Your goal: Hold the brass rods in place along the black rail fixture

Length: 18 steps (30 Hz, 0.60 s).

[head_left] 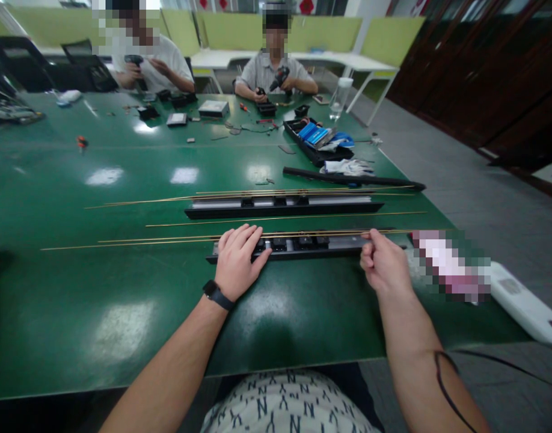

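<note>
My left hand, with a dark watch at its wrist, lies over the left part of the near black channel-shaped rail. Its fingers are stretched out flat across the rail's far edge. At the rail's right end my right hand is closed, thumb and forefinger pinching a thin brass-coloured rod. This rod and others run lengthwise along the rail, and their left ends reach far past it over the table. Small black blocks sit inside the rail between my hands.
Beyond lies a second black rail with more thin rods. Farther off are a long black strip, a glove and a black tray. A white device is at right. Two people with power drills sit across the green table.
</note>
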Each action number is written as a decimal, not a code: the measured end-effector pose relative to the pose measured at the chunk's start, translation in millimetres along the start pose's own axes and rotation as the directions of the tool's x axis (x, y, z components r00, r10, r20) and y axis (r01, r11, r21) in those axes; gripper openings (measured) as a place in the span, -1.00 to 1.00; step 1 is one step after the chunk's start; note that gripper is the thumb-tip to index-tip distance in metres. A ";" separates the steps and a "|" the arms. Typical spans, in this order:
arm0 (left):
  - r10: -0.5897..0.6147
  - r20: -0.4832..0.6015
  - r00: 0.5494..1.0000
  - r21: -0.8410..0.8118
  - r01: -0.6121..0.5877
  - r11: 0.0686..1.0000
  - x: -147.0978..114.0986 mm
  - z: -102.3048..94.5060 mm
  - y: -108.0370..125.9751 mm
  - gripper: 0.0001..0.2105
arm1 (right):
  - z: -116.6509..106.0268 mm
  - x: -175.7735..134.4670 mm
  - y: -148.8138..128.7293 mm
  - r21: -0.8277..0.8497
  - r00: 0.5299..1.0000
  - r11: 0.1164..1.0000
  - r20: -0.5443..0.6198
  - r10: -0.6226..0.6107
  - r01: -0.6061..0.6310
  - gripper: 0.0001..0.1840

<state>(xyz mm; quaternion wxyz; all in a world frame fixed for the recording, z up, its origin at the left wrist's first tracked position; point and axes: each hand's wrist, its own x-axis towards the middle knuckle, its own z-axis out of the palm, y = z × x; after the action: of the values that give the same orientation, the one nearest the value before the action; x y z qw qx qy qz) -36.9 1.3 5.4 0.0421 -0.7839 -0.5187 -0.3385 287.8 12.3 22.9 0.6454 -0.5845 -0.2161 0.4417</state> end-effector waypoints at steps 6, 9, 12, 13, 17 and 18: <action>-0.002 0.004 1.000 -0.002 0.002 1.000 1.1 -0.7 1.1 -0.58 | 3.0 -3.1 0.4 -0.031 0.998 0.999 0.056 0.027 -0.025 -0.66; -0.009 0.007 1.000 -0.010 0.009 1.000 1.1 -0.6 0.9 -0.57 | 2.4 -2.7 1.6 -0.037 0.998 0.999 0.062 0.017 -0.015 -0.64; -0.010 0.006 1.000 -0.017 0.010 1.000 0.7 -0.4 0.4 -0.57 | 0.7 -1.1 2.6 -0.024 0.999 1.000 0.048 -0.005 0.006 -0.65; -0.009 0.004 1.000 -0.017 0.009 1.000 0.6 -0.4 0.3 -0.57 | 0.1 -0.7 2.6 -0.018 0.999 1.000 0.043 -0.008 0.009 -0.65; -0.006 0.008 1.000 -0.009 0.006 1.000 0.5 -0.6 0.4 -0.57 | -0.3 -1.1 1.6 -0.001 1.000 1.000 0.025 0.003 -0.003 -0.67; -0.005 0.009 1.000 -0.007 0.005 1.000 0.6 -0.6 0.4 -0.57 | 0.1 -1.6 1.1 0.000 1.000 1.000 0.020 0.006 -0.006 -0.68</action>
<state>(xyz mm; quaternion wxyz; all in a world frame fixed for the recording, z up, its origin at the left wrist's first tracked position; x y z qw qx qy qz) -36.7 1.3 6.3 0.0361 -0.7842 -0.5198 -0.3371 286.5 11.0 22.3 0.6420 -0.5807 -0.2208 0.4493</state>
